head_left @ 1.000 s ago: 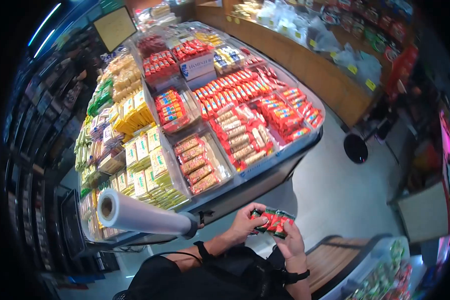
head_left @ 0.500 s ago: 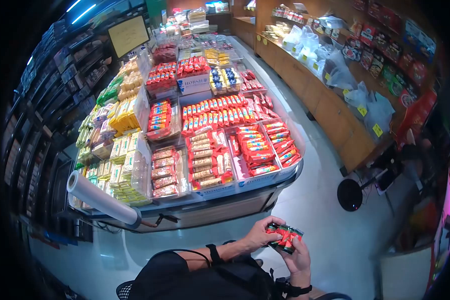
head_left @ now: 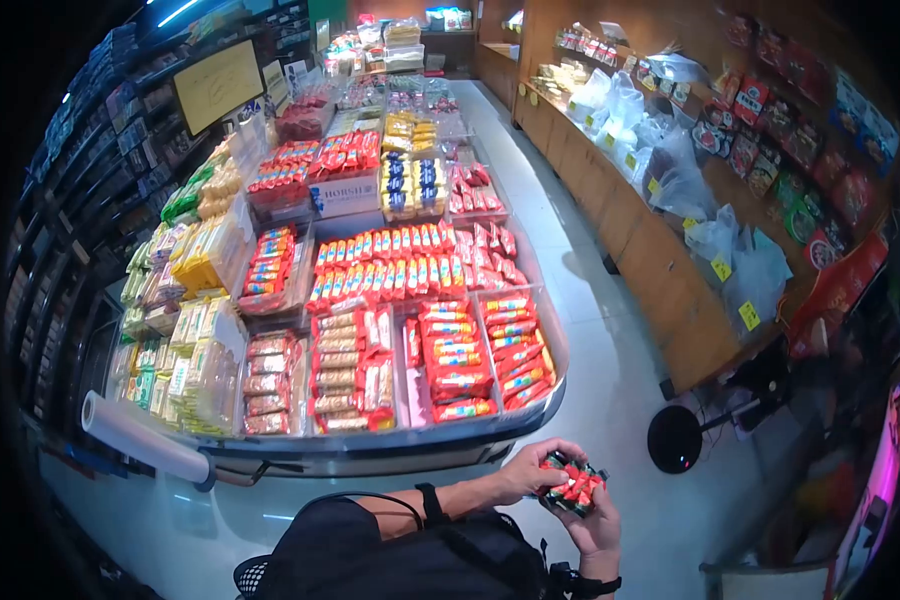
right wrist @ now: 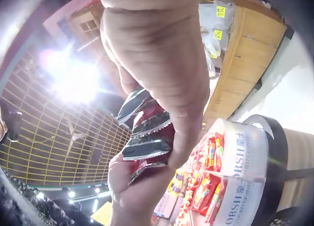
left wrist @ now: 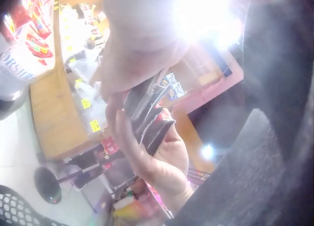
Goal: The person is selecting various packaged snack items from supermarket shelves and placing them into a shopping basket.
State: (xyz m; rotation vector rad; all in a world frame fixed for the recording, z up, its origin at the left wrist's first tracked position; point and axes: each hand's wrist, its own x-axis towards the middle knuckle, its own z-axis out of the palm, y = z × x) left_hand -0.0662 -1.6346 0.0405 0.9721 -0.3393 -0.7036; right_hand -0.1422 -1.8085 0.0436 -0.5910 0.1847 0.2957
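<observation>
Several small red packets with dark, crimped ends (head_left: 576, 488), like wrapped sweets, are bunched side by side between my two hands in the head view. My left hand (head_left: 526, 474) grips the bunch from the left, thumb over the top. The right hand (head_left: 596, 528) holds it from the right, thumb pressed on the wrappers. From the right wrist view, the packets' dark ends (right wrist: 147, 138) stick out in a stack between both hands. In the left wrist view, the packets (left wrist: 149, 113) are partly hidden by fingers.
A display stand (head_left: 440, 432) with trays of red, yellow and green wrapped snacks stands ahead. A plastic film roll (head_left: 145, 440) juts from its near left corner. On the right, a wooden counter (head_left: 630, 260) carries plastic bags (head_left: 715, 238). A round black base (head_left: 675, 440) sits on the floor.
The head view has swung, so the display stand sits further left and the wooden counter shows more. Both hands keep the packets; the bunch now looks more compact and tilted.
</observation>
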